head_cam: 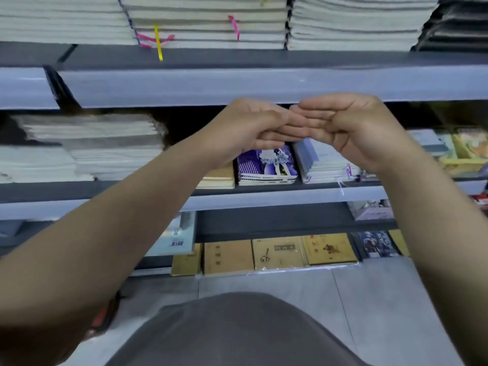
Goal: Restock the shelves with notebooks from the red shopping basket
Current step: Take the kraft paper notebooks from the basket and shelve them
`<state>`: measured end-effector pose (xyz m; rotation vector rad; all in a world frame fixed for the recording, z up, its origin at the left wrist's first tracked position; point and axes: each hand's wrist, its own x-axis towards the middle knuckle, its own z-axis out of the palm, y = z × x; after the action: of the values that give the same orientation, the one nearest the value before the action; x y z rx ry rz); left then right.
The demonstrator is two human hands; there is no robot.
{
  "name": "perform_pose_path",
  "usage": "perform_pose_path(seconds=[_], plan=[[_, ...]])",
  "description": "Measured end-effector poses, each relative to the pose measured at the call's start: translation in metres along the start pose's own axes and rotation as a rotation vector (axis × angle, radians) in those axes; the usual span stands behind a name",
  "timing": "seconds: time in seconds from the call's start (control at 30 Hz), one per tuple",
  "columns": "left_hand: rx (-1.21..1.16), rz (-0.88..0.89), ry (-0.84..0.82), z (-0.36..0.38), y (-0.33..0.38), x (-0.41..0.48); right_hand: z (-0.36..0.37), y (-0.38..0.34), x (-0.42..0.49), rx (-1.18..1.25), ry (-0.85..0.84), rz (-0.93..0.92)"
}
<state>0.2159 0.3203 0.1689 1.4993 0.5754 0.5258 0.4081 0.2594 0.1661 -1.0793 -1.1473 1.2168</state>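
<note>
My left hand [248, 128] and my right hand [351, 128] are raised side by side in front of the middle shelf [264, 199]. Their straight fingers overlap at the centre, and I see nothing held in them. Just below and behind the hands a small stack of purple illustrated notebooks [266, 167] lies on that shelf. A tan stack [216, 178] lies to its left and a leaning white stack [324, 165] to its right. A bit of red and black [105, 315] shows under my left forearm at the lower left; most of it is hidden.
Tall white notebook stacks [92, 146] fill the middle shelf's left side, and more stacks with ribbon markers [206, 22] sit on the top shelf. Gold-covered notebooks [277, 253] line the bottom shelf. Grey floor tiles [369, 299] lie below, and colourful items [464, 149] sit at the right.
</note>
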Motion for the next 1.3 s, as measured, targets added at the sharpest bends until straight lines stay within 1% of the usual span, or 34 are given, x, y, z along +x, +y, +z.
perform_pose_path(seconds=[0.2,0.3,0.43,0.53,0.63,0.7,0.77,0.87,0.97,1.03,1.1,1.17,1.23,1.3], plan=[[-0.035,-0.085,-0.007,-0.006,-0.039,0.0,0.006,0.045,-0.004,0.021,0.059,0.085],[-0.048,-0.16,0.0,-0.008,-0.063,0.005,0.005,0.068,-0.002,0.002,0.079,0.155],[0.008,-0.306,-0.036,-0.014,-0.104,0.011,0.002,0.106,0.005,-0.156,0.11,0.312],[0.055,-0.425,-0.077,-0.022,-0.133,0.015,-0.002,0.135,0.009,-0.298,0.08,0.444],[0.017,-0.526,-0.09,-0.029,-0.148,0.017,-0.002,0.153,0.013,-0.401,0.063,0.548],[-0.049,-0.567,-0.068,-0.034,-0.154,0.019,-0.001,0.161,0.017,-0.399,0.09,0.572],[-0.104,-0.59,-0.059,-0.038,-0.157,0.022,-0.001,0.164,0.021,-0.381,0.134,0.576],[-0.157,-0.581,-0.015,-0.042,-0.159,0.028,-0.003,0.167,0.028,-0.391,0.168,0.568],[-0.198,-0.577,0.036,-0.05,-0.157,0.037,-0.008,0.168,0.032,-0.361,0.164,0.6],[-0.204,-0.592,0.024,-0.053,-0.156,0.039,-0.01,0.167,0.034,-0.327,0.165,0.625],[-0.266,-0.617,0.01,-0.053,-0.156,0.035,-0.01,0.165,0.033,-0.239,0.221,0.65],[-0.402,-0.642,0.041,-0.049,-0.155,0.025,-0.007,0.165,0.03,-0.081,0.338,0.654],[-0.454,-0.609,0.122,-0.046,-0.153,0.016,-0.004,0.165,0.027,0.053,0.487,0.634],[-0.357,-0.494,0.268,-0.043,-0.151,0.011,-0.003,0.165,0.028,0.124,0.646,0.61]])
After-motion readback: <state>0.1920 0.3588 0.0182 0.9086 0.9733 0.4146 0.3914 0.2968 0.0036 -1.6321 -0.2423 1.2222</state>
